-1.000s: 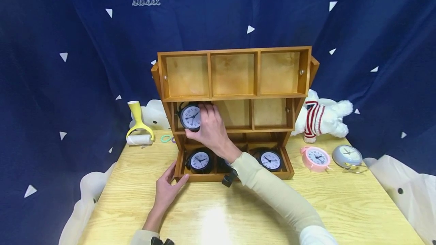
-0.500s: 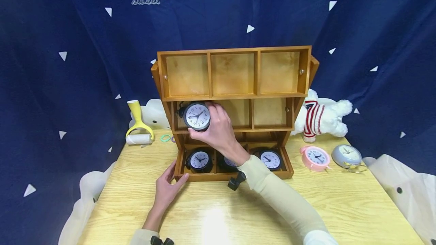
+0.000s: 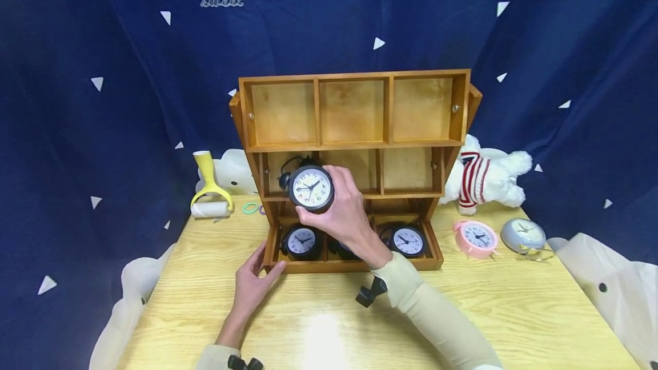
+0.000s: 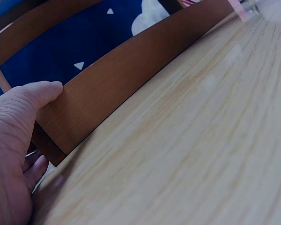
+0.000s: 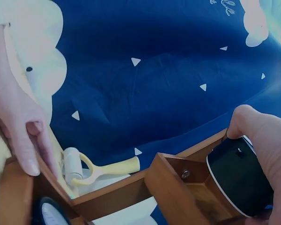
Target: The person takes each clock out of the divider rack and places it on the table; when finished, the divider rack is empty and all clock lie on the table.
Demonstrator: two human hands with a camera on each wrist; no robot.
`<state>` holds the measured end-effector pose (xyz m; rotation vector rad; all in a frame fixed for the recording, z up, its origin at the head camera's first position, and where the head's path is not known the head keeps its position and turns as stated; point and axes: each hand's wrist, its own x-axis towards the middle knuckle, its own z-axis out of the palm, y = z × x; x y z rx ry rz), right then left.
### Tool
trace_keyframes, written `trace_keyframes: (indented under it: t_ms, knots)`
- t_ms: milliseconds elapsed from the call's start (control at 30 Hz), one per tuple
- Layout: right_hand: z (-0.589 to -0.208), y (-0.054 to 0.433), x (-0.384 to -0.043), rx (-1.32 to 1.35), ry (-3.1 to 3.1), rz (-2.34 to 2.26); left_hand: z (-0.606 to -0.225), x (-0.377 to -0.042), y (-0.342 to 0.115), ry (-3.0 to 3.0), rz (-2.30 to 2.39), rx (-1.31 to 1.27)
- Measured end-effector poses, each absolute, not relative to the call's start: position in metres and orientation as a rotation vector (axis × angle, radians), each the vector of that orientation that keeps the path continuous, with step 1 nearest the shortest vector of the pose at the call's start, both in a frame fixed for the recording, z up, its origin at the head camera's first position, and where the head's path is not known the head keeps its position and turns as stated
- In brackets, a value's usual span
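A black twin-bell alarm clock [image 3: 311, 188] with a white dial is gripped by my right hand [image 3: 339, 204], thumb below and fingers on its right side. It hangs in front of the middle tier's left compartment in the head view. The right wrist view shows the clock's dark body [image 5: 239, 176] beside the wooden compartment. My left hand [image 3: 252, 285] holds the lower left corner of the tiered wooden organizer [image 3: 354, 268]. In the left wrist view its thumb [image 4: 49, 91] lies on the front board and its fingers go round the side.
Black clocks stand in the bottom tray: left [image 3: 301, 242], middle [image 3: 345, 250], partly hidden by my wrist, and right [image 3: 408, 241]. At right are a pink clock [image 3: 477, 238], a grey-blue clock [image 3: 524, 234] and a white plush toy [image 3: 490, 179]. A yellow lint roller [image 3: 211, 190] lies left.
My right hand has drawn the black alarm clock out of the middle tier's left compartment, toward me, rightward and slightly down. The left hand has stayed in place.
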<state>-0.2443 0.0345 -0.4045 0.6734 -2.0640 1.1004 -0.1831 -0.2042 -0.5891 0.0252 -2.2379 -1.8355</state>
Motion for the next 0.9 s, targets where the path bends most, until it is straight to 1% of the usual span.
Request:
trace_keyframes:
  t_ms: [167,400,900]
  knots:
    - [-0.414,0.047,-0.234,0.663,-2.05,1.136,-0.588,-0.183,-0.205,-2.244,-1.84,0.02]
    - [-0.419,0.065,-0.225,0.661,-2.023,1.147,-0.589,-0.183,-0.205,-2.251,-1.839,0.017]
    - [-0.419,0.119,-0.217,0.501,-2.027,1.124,-0.59,-0.183,-0.206,-2.249,-1.854,0.027]
